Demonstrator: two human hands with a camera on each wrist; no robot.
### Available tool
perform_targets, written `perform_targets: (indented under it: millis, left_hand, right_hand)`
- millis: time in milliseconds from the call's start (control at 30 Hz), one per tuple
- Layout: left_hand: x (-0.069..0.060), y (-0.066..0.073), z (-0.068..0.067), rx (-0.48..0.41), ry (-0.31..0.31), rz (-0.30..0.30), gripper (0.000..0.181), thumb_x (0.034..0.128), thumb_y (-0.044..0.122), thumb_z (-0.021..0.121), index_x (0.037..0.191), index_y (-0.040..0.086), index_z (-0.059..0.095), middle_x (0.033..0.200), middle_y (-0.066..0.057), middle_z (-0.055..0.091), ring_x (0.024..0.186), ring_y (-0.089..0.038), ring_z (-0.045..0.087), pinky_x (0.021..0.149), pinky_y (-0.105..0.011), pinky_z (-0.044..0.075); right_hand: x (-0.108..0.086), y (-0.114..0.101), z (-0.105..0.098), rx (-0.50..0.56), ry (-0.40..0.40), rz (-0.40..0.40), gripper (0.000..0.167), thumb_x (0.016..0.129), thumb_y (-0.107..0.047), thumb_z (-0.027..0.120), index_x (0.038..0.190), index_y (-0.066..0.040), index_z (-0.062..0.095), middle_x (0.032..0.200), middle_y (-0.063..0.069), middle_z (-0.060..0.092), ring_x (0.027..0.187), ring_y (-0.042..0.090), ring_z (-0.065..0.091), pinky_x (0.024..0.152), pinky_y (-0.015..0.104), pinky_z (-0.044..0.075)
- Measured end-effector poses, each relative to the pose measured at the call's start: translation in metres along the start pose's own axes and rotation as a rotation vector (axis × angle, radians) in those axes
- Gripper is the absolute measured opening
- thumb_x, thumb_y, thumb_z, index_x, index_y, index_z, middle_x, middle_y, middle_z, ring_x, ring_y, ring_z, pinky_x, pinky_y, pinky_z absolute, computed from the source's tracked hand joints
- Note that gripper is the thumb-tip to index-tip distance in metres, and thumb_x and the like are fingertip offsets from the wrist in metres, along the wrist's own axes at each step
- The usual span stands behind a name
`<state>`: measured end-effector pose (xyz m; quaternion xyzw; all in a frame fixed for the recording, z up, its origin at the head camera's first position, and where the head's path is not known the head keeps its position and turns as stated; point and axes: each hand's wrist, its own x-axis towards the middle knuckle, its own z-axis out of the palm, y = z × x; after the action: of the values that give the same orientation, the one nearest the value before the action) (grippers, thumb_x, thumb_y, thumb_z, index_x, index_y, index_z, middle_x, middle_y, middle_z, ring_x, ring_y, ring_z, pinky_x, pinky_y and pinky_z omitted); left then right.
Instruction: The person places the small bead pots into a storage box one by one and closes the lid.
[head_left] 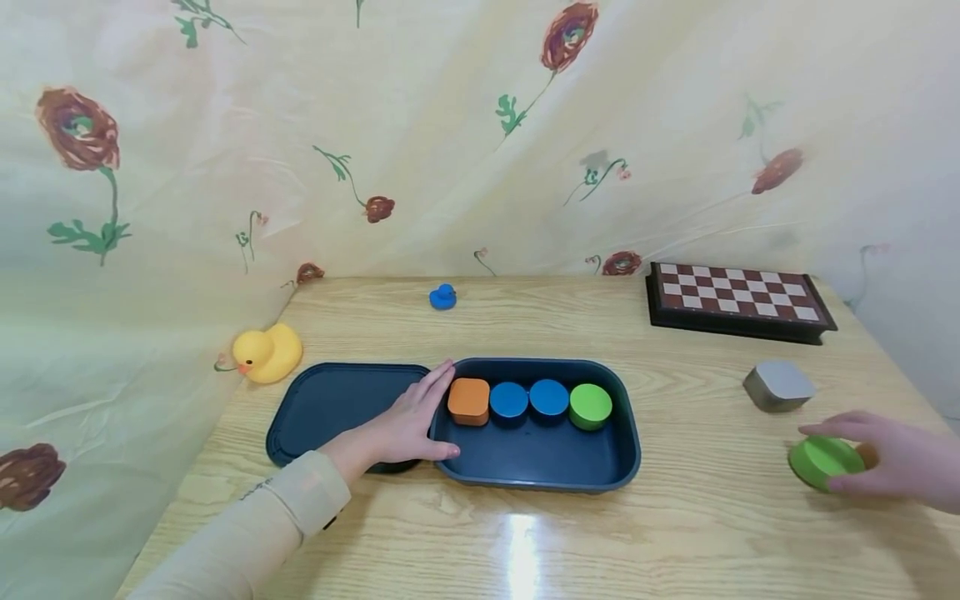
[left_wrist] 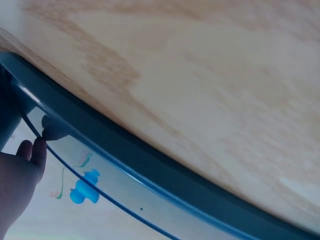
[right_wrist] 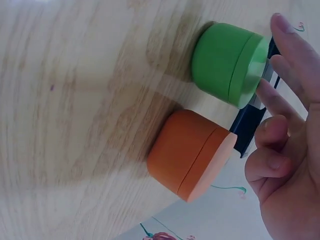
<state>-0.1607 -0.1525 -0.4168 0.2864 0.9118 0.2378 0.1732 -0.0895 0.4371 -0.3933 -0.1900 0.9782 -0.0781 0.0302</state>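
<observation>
"Left hand (head_left: 402, 427) and right hand (head_left: 900, 467) lie well apart. How do they stand?"

"Left fingers are spread, resting over the left rim of one dark box (head_left: 525, 460); right fingers are parted loosely around one loose green tub (head_left: 823, 462), contact unclear to me."

"Left of the left hand?"

"One yellow duck (head_left: 268, 354), then one flat dark tray (head_left: 337, 408), partly under that wrist."

"Between the hands?"

"One blue duck (head_left: 442, 297) beyond the left fingertips; inside the box, one orange tub (head_left: 468, 402), two blue tubs (head_left: 549, 398), one green tub (head_left: 590, 406)."

"Farther right?"

"One chequered board (head_left: 738, 293) and one grey tub (head_left: 780, 383), beyond the right hand; one loose orange tub (right_wrist: 190, 155) beside its fingers."
</observation>
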Motion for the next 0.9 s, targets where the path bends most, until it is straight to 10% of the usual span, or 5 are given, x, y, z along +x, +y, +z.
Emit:
perform_targets:
  millis: [300,900]
  left_hand:
    - [0.0,0.001,0.0,-0.009,-0.003,-0.006,0.106,0.0814,0.054,0.064,0.151,0.022,-0.01,0.153,0.013,-0.018,0.139,-0.033,0.01,0.108,-0.054,0.016]
    - [0.0,-0.002,0.002,0.002,0.012,-0.011,0.106,0.0806,0.056,0.063,0.151,0.024,-0.009,0.153,0.015,-0.018,0.14,-0.033,0.009,0.107,-0.055,0.016]
  right_hand:
    - [-0.004,0.005,0.002,0.047,-0.083,0.066,0.072,0.059,-0.033,0.086,0.116,0.002,0.059,0.106,0.026,0.056,0.09,0.04,0.056,0.071,0.056,0.045]
    - [0.008,-0.015,-0.002,0.043,-0.069,0.078,0.062,0.068,-0.033,0.082,0.117,-0.002,0.06,0.109,0.019,0.054,0.07,0.002,0.048,0.057,0.022,0.042]
